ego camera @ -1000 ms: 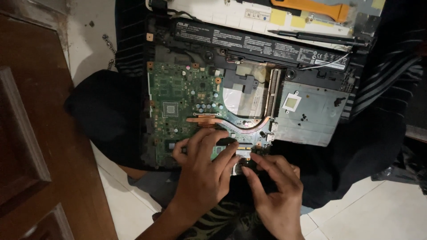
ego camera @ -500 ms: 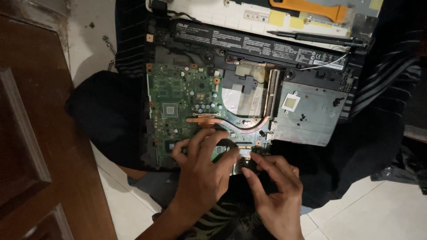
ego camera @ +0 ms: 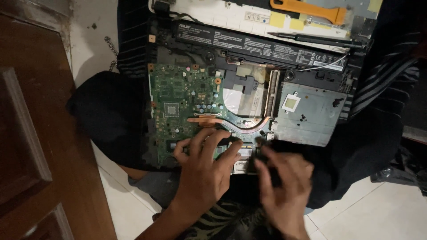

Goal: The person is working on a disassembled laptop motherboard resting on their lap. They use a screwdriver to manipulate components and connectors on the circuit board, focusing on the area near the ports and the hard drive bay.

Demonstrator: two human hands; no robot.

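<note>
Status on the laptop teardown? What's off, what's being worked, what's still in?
Done: cover is off, green motherboard exposed. In hand: left hand and right hand both work at the board's near edge; blur hides exactly what. Left: copper heat pipe, battery bar and silver drive bay are still in place.

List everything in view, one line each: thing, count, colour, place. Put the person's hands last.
laptop base: one, black, opened, on the lap
circuit board: one, green, left half of the base
heat pipe: one, copper, curving across the middle
battery: one, black, long, along the far edge
metal plate: one, grey, right half
pry tool: one, orange, on the white panel at top
white panel: one, top
wooden door: one, brown, left
left hand: fingers on the board's near edge
right hand: blurred, at the near edge
</note>
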